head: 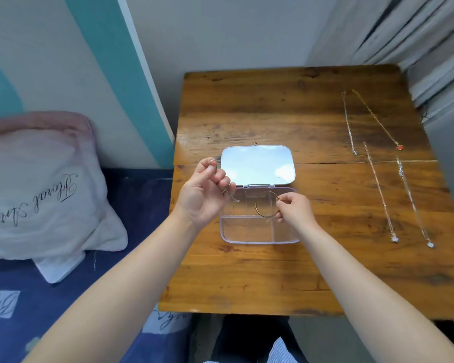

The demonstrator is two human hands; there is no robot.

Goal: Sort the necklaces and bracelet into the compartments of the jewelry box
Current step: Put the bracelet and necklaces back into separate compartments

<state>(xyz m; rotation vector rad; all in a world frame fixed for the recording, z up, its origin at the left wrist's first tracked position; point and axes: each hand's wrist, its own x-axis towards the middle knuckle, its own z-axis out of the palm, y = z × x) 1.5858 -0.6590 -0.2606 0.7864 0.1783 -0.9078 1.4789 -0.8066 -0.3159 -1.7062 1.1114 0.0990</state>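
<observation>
A clear plastic jewelry box (247, 241) lies open on the wooden table (286, 113), its mirrored lid (257, 165) folded back. My right hand (295, 208) pinches a gold bangle bracelet (258, 212) and holds it over the box's upper middle compartment. My left hand (203, 195) is raised at the box's left edge, fingers closed on a thin silver chain (228, 193) that dangles toward the upper left compartment. Several necklaces lie stretched out on the right of the table, one with a red pendant (399, 147), two with clear pendants (394, 239) (430, 244).
A short silver chain (349, 127) lies at the far right back. A bed with a blue sheet (131, 205) and a white pillow (37, 189) sits left of the table. Curtains (430, 48) hang at the right. The table's front edge is near my knees.
</observation>
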